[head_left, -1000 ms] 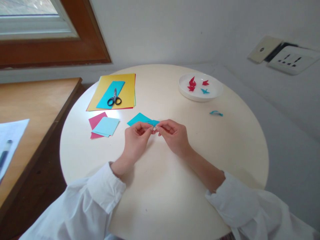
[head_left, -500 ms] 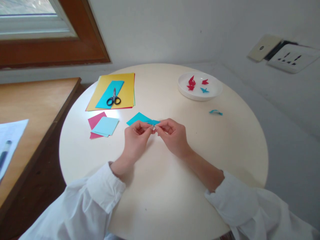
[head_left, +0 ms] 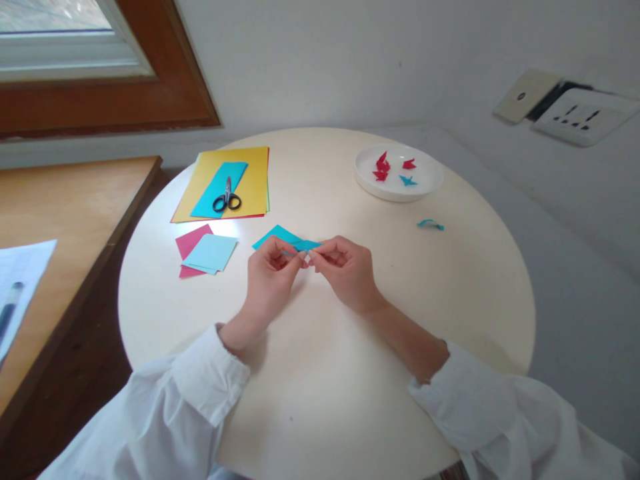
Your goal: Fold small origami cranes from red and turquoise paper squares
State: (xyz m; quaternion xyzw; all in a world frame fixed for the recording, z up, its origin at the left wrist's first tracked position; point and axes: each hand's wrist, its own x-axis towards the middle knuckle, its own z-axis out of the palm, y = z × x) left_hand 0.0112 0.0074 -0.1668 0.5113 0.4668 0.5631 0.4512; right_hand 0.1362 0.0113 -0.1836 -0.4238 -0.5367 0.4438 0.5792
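My left hand (head_left: 270, 277) and my right hand (head_left: 345, 270) meet fingertip to fingertip over the middle of the round cream table (head_left: 325, 373). Both pinch a small folded piece of blue paper (head_left: 306, 247) between thumbs and forefingers. Just behind the fingers a blue paper square (head_left: 275, 236) lies flat on the table. Most of the small piece is hidden by my fingers.
Yellow sheets (head_left: 253, 181) with a blue strip and black scissors (head_left: 227, 197) lie at the back left. Pink and pale blue squares (head_left: 210, 253) sit left of my hands. A white plate (head_left: 425, 185) holds small red and blue folded figures. A blue scrap (head_left: 430, 225) lies right. A wooden desk (head_left: 65, 220) adjoins.
My fingers have shifted slightly on the small blue paper; both hands stay in the same spot. Nothing else on the table has moved.
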